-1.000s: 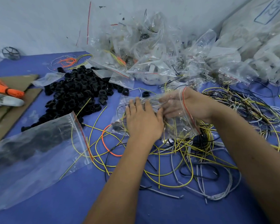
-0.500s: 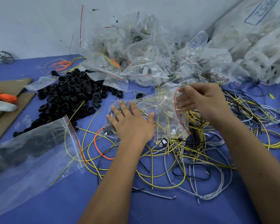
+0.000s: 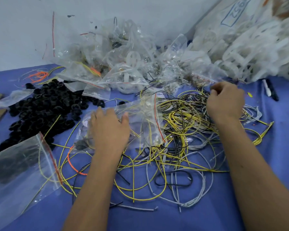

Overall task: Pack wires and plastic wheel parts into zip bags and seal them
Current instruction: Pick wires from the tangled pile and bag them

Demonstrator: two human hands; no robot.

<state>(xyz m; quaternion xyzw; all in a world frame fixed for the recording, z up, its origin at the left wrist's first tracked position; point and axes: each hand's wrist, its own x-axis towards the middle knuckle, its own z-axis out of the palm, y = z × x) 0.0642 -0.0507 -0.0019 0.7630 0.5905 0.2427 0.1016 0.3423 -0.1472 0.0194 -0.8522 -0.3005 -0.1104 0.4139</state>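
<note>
Left hand (image 3: 109,129) flat on crinkled clear bag (image 3: 140,120), tangled wires (image 3: 178,124)

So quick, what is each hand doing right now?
Left hand: open, resting flat on the clear red-striped zip bag.
Right hand: fingers curled in the tangled yellow wires; grip unclear.

Bare blue table (image 3: 157,219) along near edge between and beside the forearms; more bare cloth far right (image 3: 284,130). Centre blocked by wire tangle (image 3: 182,130), spreading from under the left hand (image 3: 109,129) to past the right hand (image 3: 225,102). Zip bag (image 3: 140,122) lies on the tangle, under the left hand. Black parts heap (image 3: 43,110) fills left-centre; big bag (image 3: 18,172) covers near left. Bag pile (image 3: 132,64) walls off the back edge; white parts sack (image 3: 257,47) blocks back right. Marker (image 3: 272,90) near the sack. Narrow blue gap (image 3: 123,97) between heap and bag pile.
</note>
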